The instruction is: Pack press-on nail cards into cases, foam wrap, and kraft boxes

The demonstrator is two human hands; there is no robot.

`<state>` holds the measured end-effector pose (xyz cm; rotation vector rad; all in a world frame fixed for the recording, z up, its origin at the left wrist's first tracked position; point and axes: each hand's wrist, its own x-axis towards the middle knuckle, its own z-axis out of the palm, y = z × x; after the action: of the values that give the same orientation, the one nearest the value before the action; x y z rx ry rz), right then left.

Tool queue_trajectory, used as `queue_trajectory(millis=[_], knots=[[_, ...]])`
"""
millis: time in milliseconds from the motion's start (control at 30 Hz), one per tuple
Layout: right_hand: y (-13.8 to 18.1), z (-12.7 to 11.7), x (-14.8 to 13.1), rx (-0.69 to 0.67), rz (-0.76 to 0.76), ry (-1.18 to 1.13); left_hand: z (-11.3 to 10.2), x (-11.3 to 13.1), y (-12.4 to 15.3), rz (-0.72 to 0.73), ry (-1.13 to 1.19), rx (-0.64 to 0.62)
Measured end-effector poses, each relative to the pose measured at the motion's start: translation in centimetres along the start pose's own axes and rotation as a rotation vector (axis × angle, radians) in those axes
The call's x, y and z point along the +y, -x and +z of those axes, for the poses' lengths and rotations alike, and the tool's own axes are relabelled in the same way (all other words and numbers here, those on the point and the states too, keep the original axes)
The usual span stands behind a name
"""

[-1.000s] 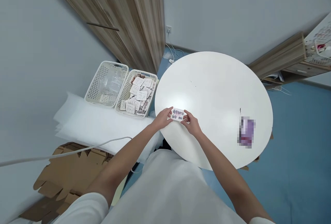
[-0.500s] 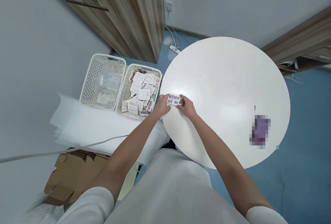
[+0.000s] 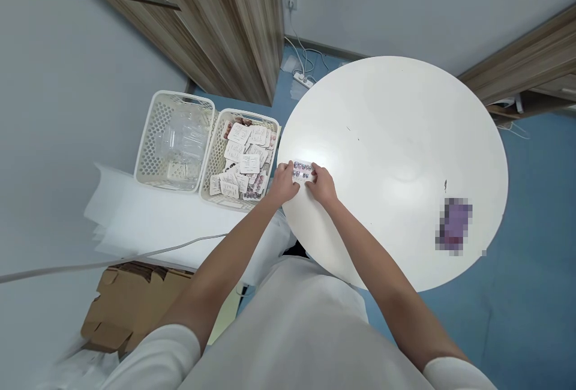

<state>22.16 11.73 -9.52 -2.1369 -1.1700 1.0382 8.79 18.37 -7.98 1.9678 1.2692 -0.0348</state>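
Note:
A small card of dark press-on nails [image 3: 302, 170] lies near the left edge of the round white table [image 3: 396, 138]. My left hand [image 3: 284, 182] pinches its left end and my right hand [image 3: 321, 183] pinches its right end, fingers closed on it. Just left of the table a white basket [image 3: 240, 159] holds several similar cards, some face down. Beside it stands a second white basket [image 3: 175, 141] with clear plastic pieces.
Both baskets rest on a stack of white foam sheets [image 3: 148, 222]. Flattened cardboard [image 3: 130, 306] lies on the floor below. A wooden cabinet [image 3: 216, 24] stands behind, with a power strip [image 3: 305, 81] on the blue floor. A blurred purple object [image 3: 454, 225] sits at the table's right.
Both hands have slid the card leftward toward the table's edge, closer to the basket of cards. The view has tilted down a little.

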Motion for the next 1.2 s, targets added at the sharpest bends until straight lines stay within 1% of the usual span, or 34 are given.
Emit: queue_trajectory(millis=[67,133,233,400,600,767,867,933,1033,1133,1200], knots=[[0.5,0.2,0.0,0.035,0.031,-0.123,-0.1,-0.1,0.3,-0.028,0.081,-0.012],[1.0,0.4,-0.1,0.04,0.062,-0.247,-0.2,-0.1,0.7,-0.038,0.133,-0.02],[1.6,0.7,-0.3,0.028,0.09,-0.325,-0.2,-0.1,1.3,-0.04,0.14,-0.007],[2.4,1.0,-0.4,0.041,0.109,-0.345,0.0,-0.2,2.3,-0.032,0.165,0.004],[2.5,1.0,-0.4,0.042,0.092,-0.346,0.4,-0.8,2.1,-0.034,0.199,0.035],[2.7,0.9,0.2,0.048,0.074,-0.326,0.7,-1.4,1.9,-0.05,0.249,0.096],[3.6,0.5,1.0,0.057,0.065,-0.313,0.9,-1.4,2.5,-0.076,0.289,0.148],[4.7,-0.2,1.5,0.058,0.052,-0.306,1.0,-1.3,3.5,-0.1,0.325,0.183],[6.8,-1.8,2.4,0.053,0.024,-0.302,1.2,-1.1,5.9,-0.126,0.368,0.219],[8.9,-3.5,3.2,0.021,-0.013,-0.31,1.2,-1.3,9.3,-0.118,0.373,0.204],[9.8,-4.3,3.7,-0.047,-0.029,-0.302,1.0,-1.7,11.9,-0.108,0.326,0.189]])
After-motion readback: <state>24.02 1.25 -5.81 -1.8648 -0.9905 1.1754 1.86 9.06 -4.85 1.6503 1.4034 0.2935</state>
